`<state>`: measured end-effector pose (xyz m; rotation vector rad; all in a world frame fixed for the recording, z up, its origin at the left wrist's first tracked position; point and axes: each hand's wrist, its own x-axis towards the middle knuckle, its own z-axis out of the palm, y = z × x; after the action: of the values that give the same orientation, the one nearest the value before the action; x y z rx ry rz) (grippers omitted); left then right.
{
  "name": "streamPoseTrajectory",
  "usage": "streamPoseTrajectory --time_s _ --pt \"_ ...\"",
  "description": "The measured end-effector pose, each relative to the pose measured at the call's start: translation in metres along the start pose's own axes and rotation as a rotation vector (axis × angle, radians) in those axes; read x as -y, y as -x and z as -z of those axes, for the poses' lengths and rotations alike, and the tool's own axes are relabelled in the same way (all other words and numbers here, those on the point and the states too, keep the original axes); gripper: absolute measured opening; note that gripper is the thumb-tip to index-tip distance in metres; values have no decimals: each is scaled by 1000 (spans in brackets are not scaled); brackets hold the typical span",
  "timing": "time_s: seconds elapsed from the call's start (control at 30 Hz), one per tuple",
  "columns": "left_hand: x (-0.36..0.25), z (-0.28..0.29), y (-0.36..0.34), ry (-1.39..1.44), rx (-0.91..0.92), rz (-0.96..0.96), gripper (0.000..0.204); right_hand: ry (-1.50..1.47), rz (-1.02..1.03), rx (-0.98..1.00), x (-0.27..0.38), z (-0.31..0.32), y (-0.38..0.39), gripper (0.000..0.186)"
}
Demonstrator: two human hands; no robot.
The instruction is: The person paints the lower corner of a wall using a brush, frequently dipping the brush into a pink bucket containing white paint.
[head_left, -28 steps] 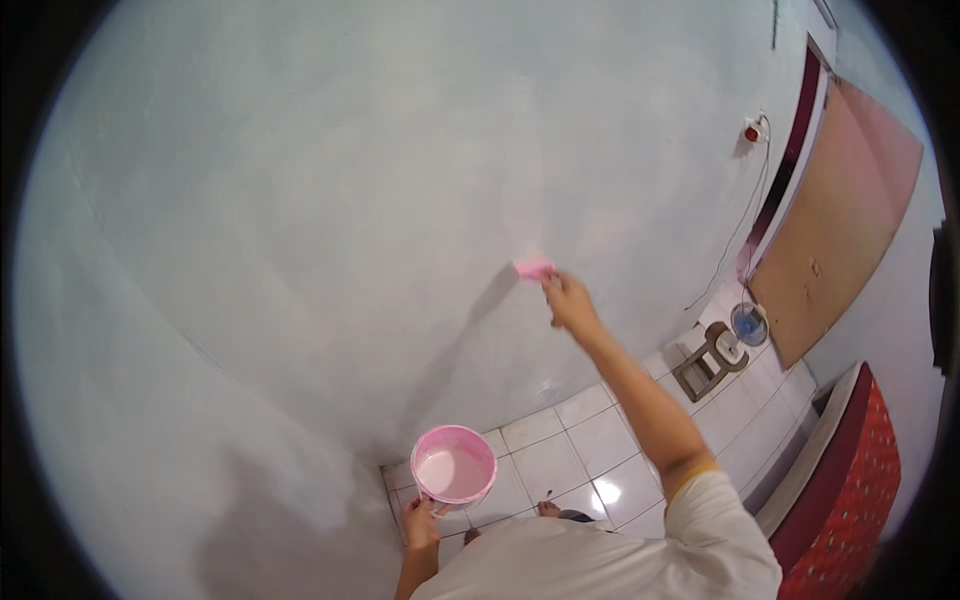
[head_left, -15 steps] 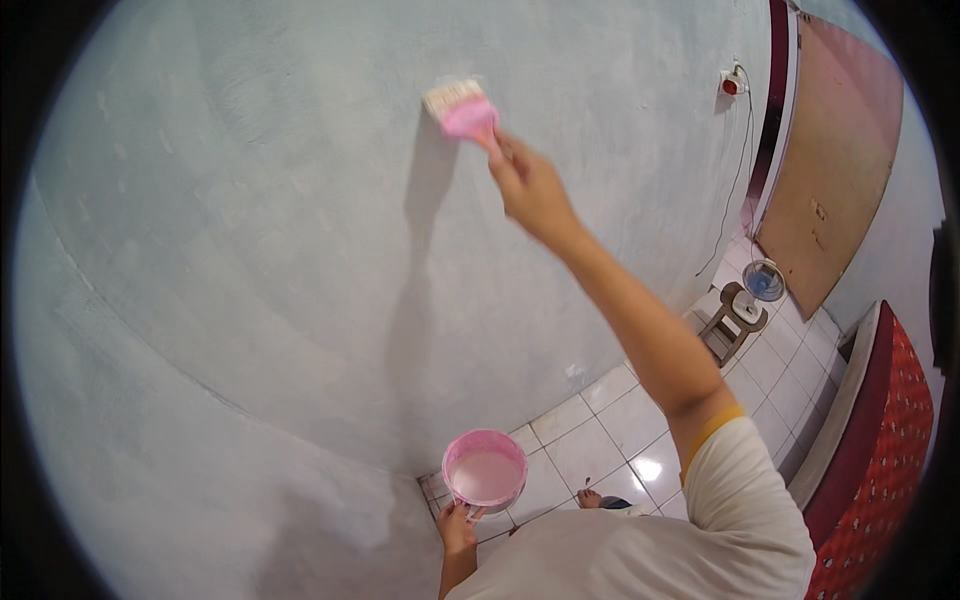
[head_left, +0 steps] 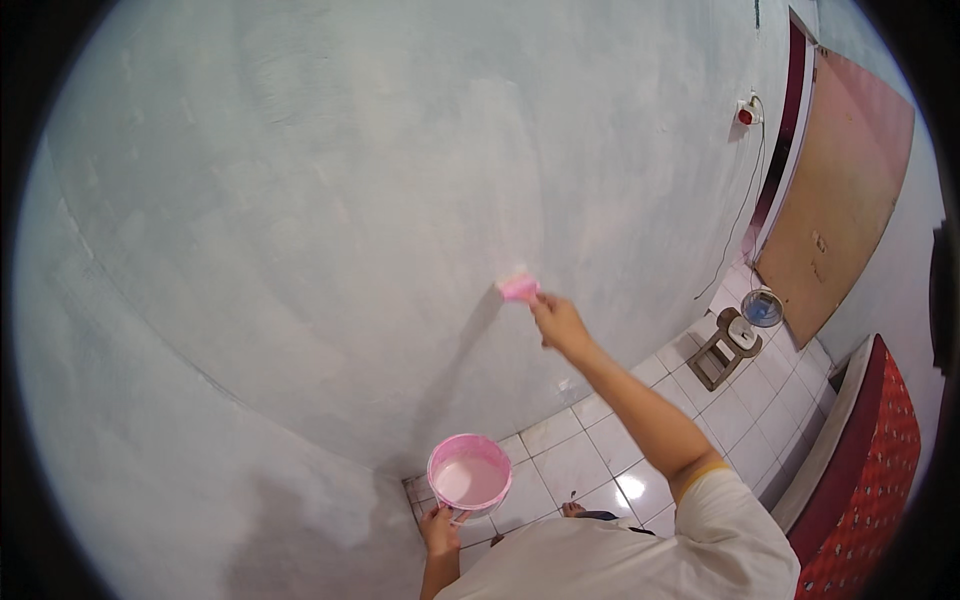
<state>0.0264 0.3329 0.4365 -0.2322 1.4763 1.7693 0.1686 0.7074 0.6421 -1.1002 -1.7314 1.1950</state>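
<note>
My right hand (head_left: 560, 322) is stretched out to the pale grey-blue wall (head_left: 330, 200) and grips a pink paintbrush (head_left: 518, 289), whose bristles touch the wall about mid-height. My left hand (head_left: 440, 527) hangs low near my body and holds a small pink bucket (head_left: 469, 476) by its rim; pale pinkish paint fills it. The bucket is held upright above the floor by the wall's foot.
White floor tiles (head_left: 600, 460) run along the wall. A small stool with a fan (head_left: 738, 338) stands at the right near a brown door (head_left: 838, 200). A red patterned mattress edge (head_left: 870, 470) is at lower right. A socket with a cable (head_left: 746, 112) is on the wall.
My right hand has brought the brush down the wall from high up to about mid-height. The bucket stays in my left hand, nearly unmoved.
</note>
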Motion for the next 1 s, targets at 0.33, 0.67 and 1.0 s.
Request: streamPoseTrajectory --time_s 0.33,0.67,1.0 --pt "0 7 4 5 16 13 23 -232 436 -103 276 56 -19 37" --pt "4 3 5 19 2 17 22 3 540 -204 39 -11 -19 43" --pt "15 5 -9 -9 -14 10 27 143 -4 -249 -126 16 4 45"
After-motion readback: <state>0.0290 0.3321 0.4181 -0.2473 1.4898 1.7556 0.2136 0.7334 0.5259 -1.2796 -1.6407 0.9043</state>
